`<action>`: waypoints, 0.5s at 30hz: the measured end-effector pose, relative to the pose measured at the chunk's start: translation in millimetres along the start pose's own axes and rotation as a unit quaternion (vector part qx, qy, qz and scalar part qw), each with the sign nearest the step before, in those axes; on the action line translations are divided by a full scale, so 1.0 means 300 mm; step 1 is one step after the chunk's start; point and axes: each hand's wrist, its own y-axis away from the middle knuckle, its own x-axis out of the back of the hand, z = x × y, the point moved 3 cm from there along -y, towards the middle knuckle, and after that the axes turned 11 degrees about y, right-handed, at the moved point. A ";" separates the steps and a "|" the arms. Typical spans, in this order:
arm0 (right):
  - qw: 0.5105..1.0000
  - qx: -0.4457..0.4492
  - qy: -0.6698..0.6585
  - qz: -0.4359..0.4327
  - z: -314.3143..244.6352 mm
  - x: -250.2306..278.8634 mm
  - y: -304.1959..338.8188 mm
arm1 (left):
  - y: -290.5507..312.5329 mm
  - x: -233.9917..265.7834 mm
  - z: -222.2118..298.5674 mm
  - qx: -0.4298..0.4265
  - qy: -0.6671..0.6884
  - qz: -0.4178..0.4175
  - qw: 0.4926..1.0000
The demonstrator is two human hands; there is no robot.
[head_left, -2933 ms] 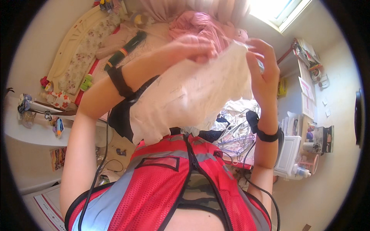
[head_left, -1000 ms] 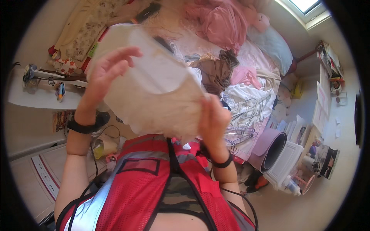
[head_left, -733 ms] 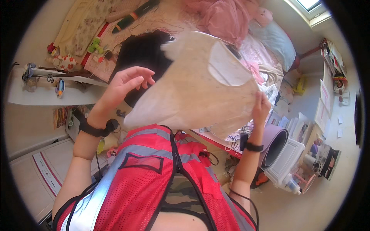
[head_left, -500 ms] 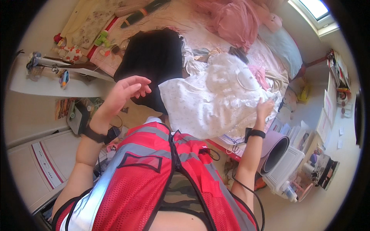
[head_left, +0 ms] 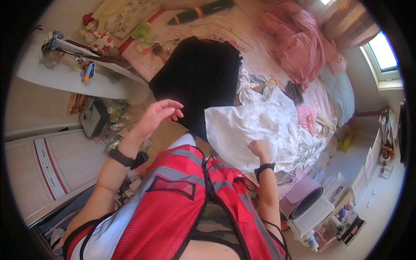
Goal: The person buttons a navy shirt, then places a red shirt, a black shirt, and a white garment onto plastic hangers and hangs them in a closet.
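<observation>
A white garment (head_left: 277, 117) with a faint small print lies spread in front of me on the bed, its near-left corner hanging toward my vest. My right hand (head_left: 259, 149) is on its near part, fingers curled down into the cloth; the fingertips are hidden. To the left, my left hand (head_left: 164, 113) hovers in the air with bent fingers slightly apart and nothing in them. Beyond it a large black cloth (head_left: 197, 78) drapes over the bed's edge, close to the white garment but not touched by either hand.
Crumpled light clothes and a pink cloth (head_left: 307, 118) lie right of the garment. Farther back are a pink bedcover (head_left: 299, 47) and a blue pillow (head_left: 340, 97). A white shelf (head_left: 86, 80) stands left; a lilac bin (head_left: 303, 197) and white storage box (head_left: 312, 219) stand right.
My right hand has moved left from the garment's right edge onto its near middle, and the garment now looks narrower and more rumpled. My left hand stays raised. The view has turned right.
</observation>
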 end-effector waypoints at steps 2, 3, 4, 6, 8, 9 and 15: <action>0.997 -0.055 0.033 0.032 -0.004 -0.006 -0.004 | -0.067 0.080 -0.022 0.005 0.018 0.015 1.000; 0.996 -0.053 0.027 0.070 0.005 -0.027 -0.003 | -0.108 0.122 -0.036 0.010 0.023 0.003 1.000; 0.993 -0.048 0.025 0.109 0.005 -0.028 -0.012 | -0.164 0.172 -0.062 0.006 0.014 -0.016 1.000; 0.994 -0.064 0.077 0.042 -0.033 -0.014 -0.028 | -0.301 0.262 -0.129 0.028 -0.021 -0.042 0.998; 0.993 -0.061 0.097 -0.010 -0.067 0.017 -0.041 | -0.426 0.326 -0.133 -0.002 -0.141 -0.051 0.989; 0.991 -0.053 0.106 -0.057 -0.099 0.036 -0.073 | -0.494 0.352 -0.130 -0.032 -0.273 -0.057 0.960; 0.980 -0.064 -0.067 0.174 -0.399 0.280 -0.312 | -0.921 0.490 -0.263 -0.150 -0.328 0.003 0.933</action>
